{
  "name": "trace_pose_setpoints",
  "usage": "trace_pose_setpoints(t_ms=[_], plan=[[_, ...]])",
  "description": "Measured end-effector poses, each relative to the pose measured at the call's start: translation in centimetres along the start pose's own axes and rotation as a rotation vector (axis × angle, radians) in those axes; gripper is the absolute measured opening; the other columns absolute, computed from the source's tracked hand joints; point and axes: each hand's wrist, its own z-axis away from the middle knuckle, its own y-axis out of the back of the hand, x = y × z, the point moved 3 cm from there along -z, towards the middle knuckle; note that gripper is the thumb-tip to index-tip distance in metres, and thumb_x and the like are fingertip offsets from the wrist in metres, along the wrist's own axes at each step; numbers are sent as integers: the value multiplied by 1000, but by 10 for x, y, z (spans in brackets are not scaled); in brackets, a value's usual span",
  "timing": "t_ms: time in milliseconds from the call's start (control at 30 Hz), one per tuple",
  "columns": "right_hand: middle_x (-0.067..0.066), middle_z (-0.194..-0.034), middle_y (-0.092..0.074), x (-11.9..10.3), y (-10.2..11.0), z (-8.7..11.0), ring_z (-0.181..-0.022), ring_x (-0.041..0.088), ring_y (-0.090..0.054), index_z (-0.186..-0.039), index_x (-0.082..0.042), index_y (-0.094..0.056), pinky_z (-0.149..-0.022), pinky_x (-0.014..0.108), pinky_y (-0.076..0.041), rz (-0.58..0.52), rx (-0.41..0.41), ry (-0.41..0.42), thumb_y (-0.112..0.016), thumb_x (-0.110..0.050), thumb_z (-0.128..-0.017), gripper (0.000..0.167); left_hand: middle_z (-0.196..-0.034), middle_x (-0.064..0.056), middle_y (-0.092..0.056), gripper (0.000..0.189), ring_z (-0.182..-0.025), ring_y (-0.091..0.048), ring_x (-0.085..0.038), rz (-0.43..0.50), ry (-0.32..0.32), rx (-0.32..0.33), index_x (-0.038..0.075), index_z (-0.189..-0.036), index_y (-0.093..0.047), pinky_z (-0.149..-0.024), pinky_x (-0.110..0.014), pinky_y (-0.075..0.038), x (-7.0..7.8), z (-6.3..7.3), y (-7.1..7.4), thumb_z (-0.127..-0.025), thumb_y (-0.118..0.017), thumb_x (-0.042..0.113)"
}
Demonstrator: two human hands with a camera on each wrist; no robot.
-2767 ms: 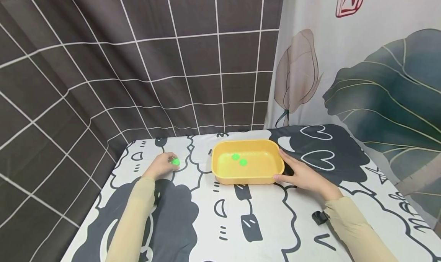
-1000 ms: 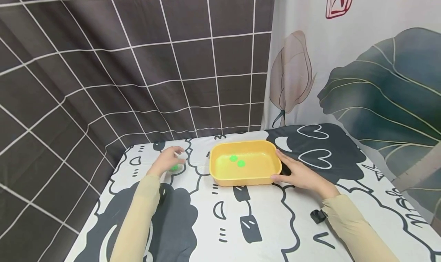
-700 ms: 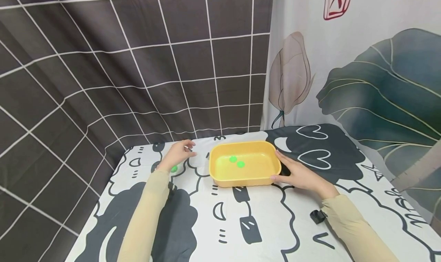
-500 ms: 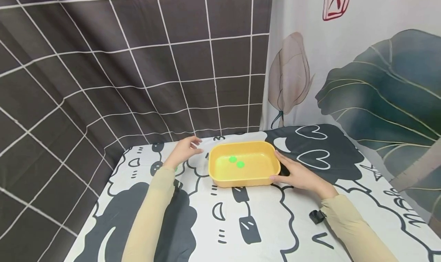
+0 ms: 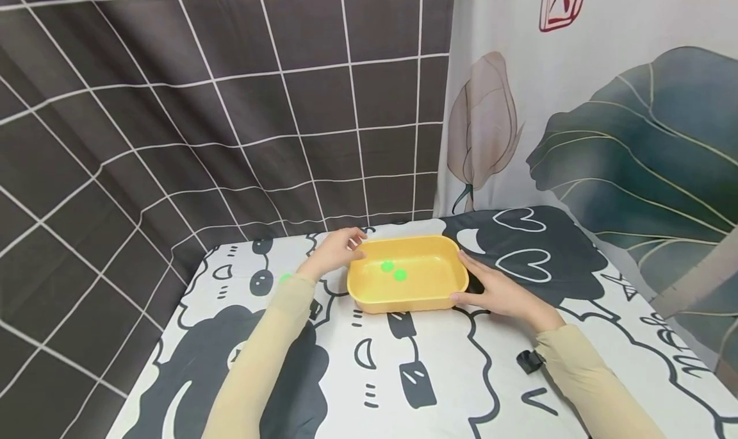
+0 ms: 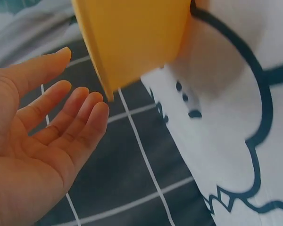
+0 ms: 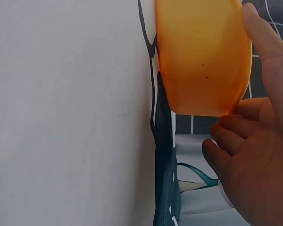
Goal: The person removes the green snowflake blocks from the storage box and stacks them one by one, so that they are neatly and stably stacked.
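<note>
A yellow rectangular tub (image 5: 410,298) stands on the patterned cloth, with two small green round pieces (image 5: 400,275) lying on its floor. My right hand (image 5: 501,293) holds the tub's right end, the thumb at the front corner and the fingers at the back corner. In the right wrist view, the fingertips touch the tub's rim. My left hand (image 5: 336,253) is beside the tub's left rim with its fingers loosely bent and nothing in the palm (image 6: 42,155). The left wrist view shows a gap between those fingers and the tub. Another green piece (image 5: 285,277) lies on the cloth, partly hidden by the left forearm.
The cloth (image 5: 438,356) has black-and-white cartoon prints. A dark checked curtain (image 5: 259,106) hangs behind and to the left, and a white curtain with plant prints (image 5: 496,16) at the right. A black wrist device (image 5: 529,361) sits at the right cuff.
My left hand was at the green piece on the left; it has moved right to the tub, leaving that piece on the cloth. The right hand keeps its place on the tub.
</note>
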Motion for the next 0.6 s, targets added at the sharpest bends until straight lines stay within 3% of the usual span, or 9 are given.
trace_pose_setpoints(t_ms=[333,600], plan=[[25,-162,-22,-1,0,1,-145,48,-26,-159,-1,-20,-114,63,-26,8,-5,-11,-70,-59,-87,105,-116,-12,-68,41,-108,-63,-26,-98,-107,-101,1,-125,-63,-95,-37,-51,16,-17,-32,-87,-75,11],[25,-162,-22,0,0,0,-145,48,-26,-159,-1,-20,-114,63,-26,10,-7,-15,-69,-60,-87,105,-121,-11,-67,45,-113,-61,-26,-159,-98,-182,2,-130,-62,-101,-37,-48,12,-29,-55,-88,-74,12]])
